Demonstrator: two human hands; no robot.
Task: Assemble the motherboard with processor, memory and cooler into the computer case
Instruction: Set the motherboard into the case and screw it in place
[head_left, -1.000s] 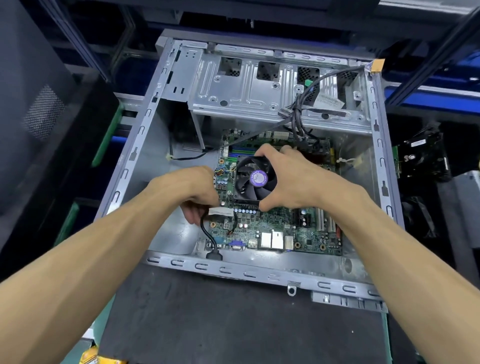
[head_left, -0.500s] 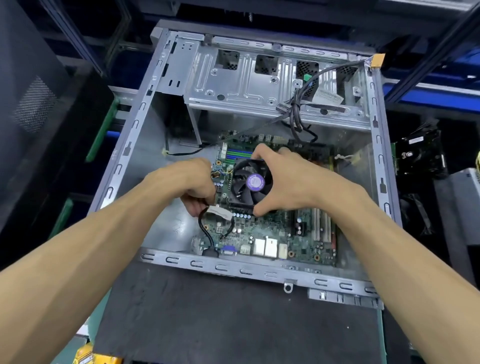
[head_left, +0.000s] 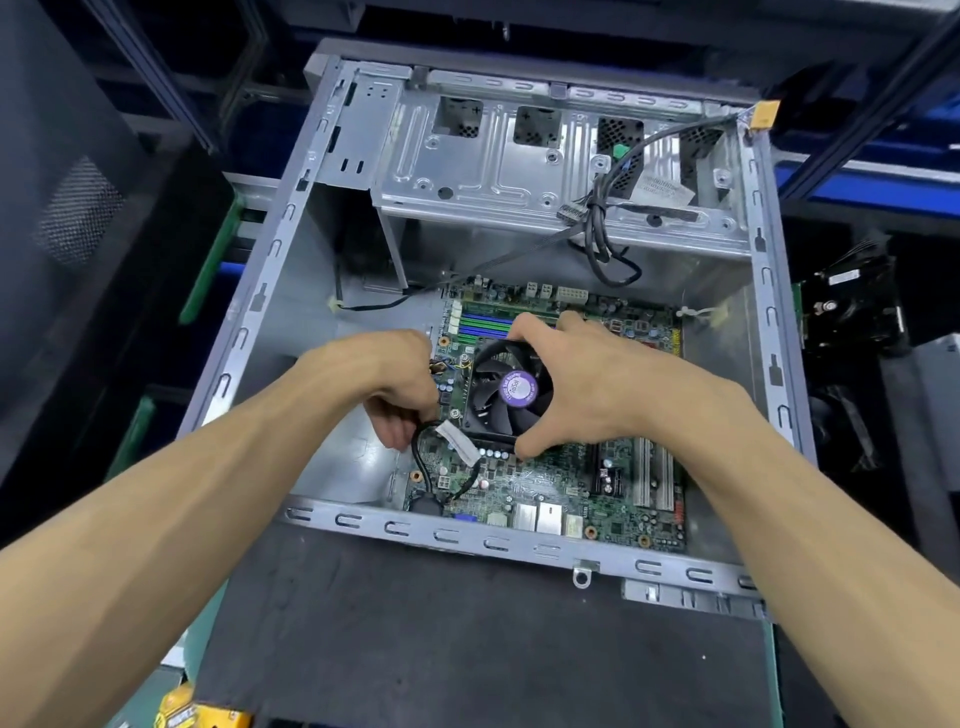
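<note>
So we've got the computer case (head_left: 291, 260) lying open on the mat (head_left: 467, 639), motherboard (head_left: 571, 488) inside it toward the near right corner. Cooler (head_left: 506, 389) sits on the board's left half, memory slots (head_left: 483, 325) just behind it. Our left hand (head_left: 395, 384) is at the board's left edge, right hand (head_left: 587, 384) wrapped over the cooler's right side. Drive cage (head_left: 519, 171) spans the case's far edge, cable bundle (head_left: 602, 234) hanging off it.

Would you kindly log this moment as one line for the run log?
stage: seating board | motherboard: inside case | right hand: gripping cooler | left hand: at board's left edge, grasp unclear
</note>
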